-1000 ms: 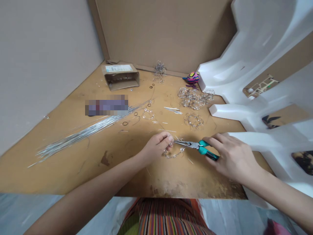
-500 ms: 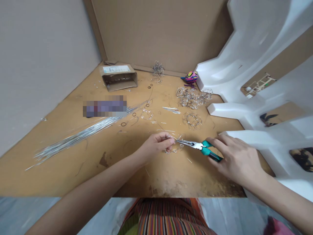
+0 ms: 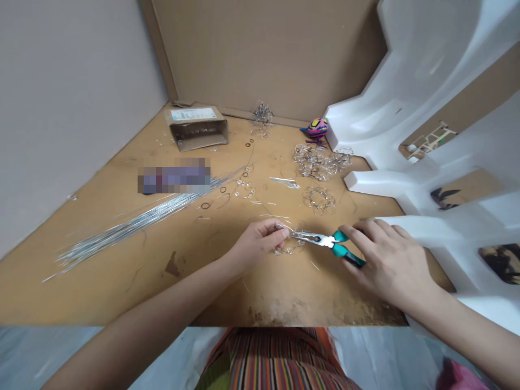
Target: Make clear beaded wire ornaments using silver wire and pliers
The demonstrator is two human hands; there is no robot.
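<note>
Between thumb and fingers, my left hand [image 3: 266,235] pinches a ring of wire with clear beads [image 3: 289,251] just above the table. My right hand [image 3: 390,257] is wrapped round the green handles of long-nose pliers [image 3: 325,240]. The pliers' tips reach the wire beside my left fingertips; whether they grip it is too small to tell. Beyond my hands lies another beaded wire ring [image 3: 319,201], and behind it a heap of such rings [image 3: 319,161]. Short cut wires [image 3: 285,182] rest left of the heap.
A bundle of long straight wires [image 3: 142,222] crosses the table's left side, near a blurred-out purple object [image 3: 174,177]. An opened cardboard box [image 3: 197,130] stands at the back. White moulded plastic [image 3: 374,179] borders the right. A colourful bird-like ornament [image 3: 317,129] sits by it.
The pliers and my right hand have shifted slightly left, toward my left fingers, and the pliers' jaws look a little wider apart. My left hand stays nearly still.
</note>
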